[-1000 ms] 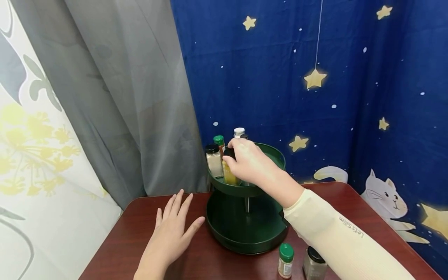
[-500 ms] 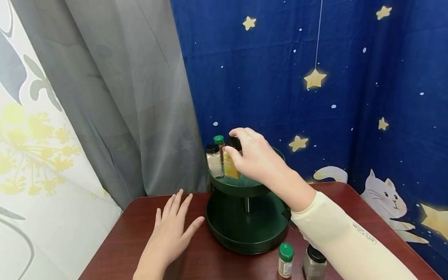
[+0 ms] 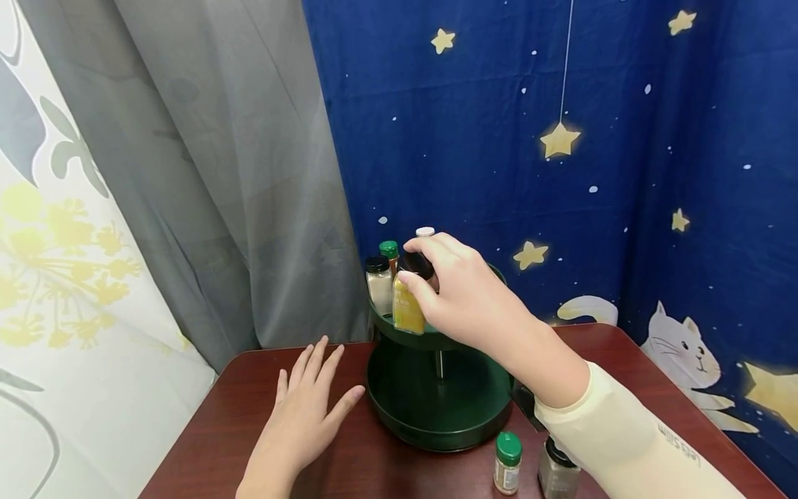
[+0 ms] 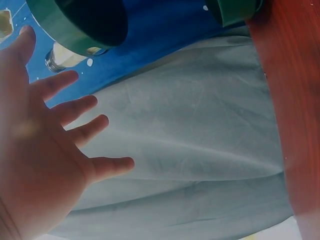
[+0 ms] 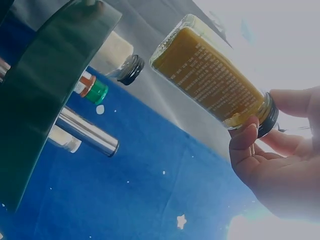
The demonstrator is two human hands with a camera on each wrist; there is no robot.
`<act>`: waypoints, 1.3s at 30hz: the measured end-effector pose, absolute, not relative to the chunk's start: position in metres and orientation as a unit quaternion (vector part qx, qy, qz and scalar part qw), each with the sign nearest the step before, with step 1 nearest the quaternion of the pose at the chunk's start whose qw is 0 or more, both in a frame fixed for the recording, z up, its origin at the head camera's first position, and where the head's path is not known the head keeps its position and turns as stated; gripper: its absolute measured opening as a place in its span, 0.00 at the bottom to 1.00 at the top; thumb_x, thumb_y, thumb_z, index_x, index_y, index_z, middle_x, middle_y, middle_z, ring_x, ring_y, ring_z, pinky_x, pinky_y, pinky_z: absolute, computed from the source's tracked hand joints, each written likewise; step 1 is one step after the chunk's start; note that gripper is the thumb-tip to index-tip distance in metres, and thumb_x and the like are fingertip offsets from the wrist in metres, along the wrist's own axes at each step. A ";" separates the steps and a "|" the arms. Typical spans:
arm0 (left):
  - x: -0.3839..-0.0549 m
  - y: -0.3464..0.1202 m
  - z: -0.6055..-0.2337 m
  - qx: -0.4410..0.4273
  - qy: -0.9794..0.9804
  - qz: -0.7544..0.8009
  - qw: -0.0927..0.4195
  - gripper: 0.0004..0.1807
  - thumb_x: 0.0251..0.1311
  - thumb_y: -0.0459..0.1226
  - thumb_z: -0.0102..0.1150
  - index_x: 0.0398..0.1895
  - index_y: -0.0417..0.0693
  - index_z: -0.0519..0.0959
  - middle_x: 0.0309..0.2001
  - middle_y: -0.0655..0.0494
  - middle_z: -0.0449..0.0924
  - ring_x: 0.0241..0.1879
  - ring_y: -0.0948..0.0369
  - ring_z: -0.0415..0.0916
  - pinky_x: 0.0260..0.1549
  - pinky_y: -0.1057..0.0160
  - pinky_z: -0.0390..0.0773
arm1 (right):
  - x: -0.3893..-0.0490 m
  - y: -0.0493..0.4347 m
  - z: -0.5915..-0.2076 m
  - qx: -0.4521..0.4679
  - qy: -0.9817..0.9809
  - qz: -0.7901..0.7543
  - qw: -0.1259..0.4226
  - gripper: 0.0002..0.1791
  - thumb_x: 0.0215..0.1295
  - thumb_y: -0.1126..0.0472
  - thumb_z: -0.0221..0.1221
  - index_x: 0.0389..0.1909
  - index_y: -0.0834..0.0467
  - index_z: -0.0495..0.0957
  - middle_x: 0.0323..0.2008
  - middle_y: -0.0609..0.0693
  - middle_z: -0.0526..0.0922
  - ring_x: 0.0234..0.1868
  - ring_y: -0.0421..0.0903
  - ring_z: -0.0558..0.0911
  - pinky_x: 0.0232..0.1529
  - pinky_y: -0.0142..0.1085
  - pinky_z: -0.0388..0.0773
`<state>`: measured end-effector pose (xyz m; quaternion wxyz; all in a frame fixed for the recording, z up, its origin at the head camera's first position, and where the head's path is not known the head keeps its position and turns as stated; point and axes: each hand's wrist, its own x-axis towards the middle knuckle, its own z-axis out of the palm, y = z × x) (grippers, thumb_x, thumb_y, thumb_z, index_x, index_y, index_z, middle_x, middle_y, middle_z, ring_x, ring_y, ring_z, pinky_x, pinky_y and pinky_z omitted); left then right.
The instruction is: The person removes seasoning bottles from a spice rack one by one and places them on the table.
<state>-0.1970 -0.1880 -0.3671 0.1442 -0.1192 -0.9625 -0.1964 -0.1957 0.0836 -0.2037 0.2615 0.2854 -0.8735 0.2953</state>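
My right hand (image 3: 464, 291) pinches a spice jar of yellow powder (image 5: 207, 77) by its black lid. In the right wrist view the jar hangs clear of the upper tier's rim (image 5: 45, 95) of a dark green two-tier turntable rack. A jar of pale powder with a black lid (image 3: 379, 284) and a green-capped jar (image 3: 389, 251) stand on that upper tier, with a white-capped jar (image 3: 425, 232) behind. Left of the rack, my left hand (image 3: 305, 416) is held with its fingers spread; it holds nothing. Part of the upper tier is hidden by my right hand.
On the red-brown table (image 3: 231, 416), a green-capped spice jar (image 3: 508, 463) and a black-lidded square jar (image 3: 557, 473) stand in front of the rack at the right. The rack's lower tier (image 3: 436, 402) lies beneath the upper one. Curtains hang behind the table.
The yellow jar has risen off the upper tier and come toward me in my right hand. My left hand has stayed where it was.
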 end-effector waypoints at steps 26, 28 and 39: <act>-0.195 -0.187 -0.363 -0.109 -0.970 -0.183 0.121 0.47 0.72 0.73 0.44 0.84 0.56 0.63 0.87 0.47 0.52 0.86 0.42 0.46 0.76 0.19 0.45 | -0.140 0.106 -0.274 0.329 -0.878 0.315 0.148 0.20 0.80 0.50 0.61 0.67 0.50 0.78 0.61 0.43 0.82 0.39 0.28 0.81 0.45 0.31 0.86; -0.195 -0.187 -0.364 -0.108 -0.970 -0.182 0.121 0.47 0.72 0.73 0.44 0.84 0.57 0.63 0.87 0.48 0.52 0.86 0.42 0.46 0.76 0.20 0.45 | -0.140 0.107 -0.280 0.328 -0.879 0.318 0.138 0.21 0.80 0.49 0.60 0.68 0.51 0.77 0.61 0.43 0.82 0.39 0.27 0.81 0.44 0.31 0.86; -0.195 -0.187 -0.367 -0.107 -0.970 -0.185 0.117 0.45 0.73 0.71 0.47 0.84 0.56 0.63 0.87 0.47 0.52 0.86 0.42 0.47 0.76 0.20 0.45 | -0.145 0.113 -0.299 0.325 -0.887 0.307 0.119 0.22 0.79 0.49 0.62 0.68 0.51 0.78 0.60 0.44 0.81 0.36 0.26 0.78 0.42 0.30 0.84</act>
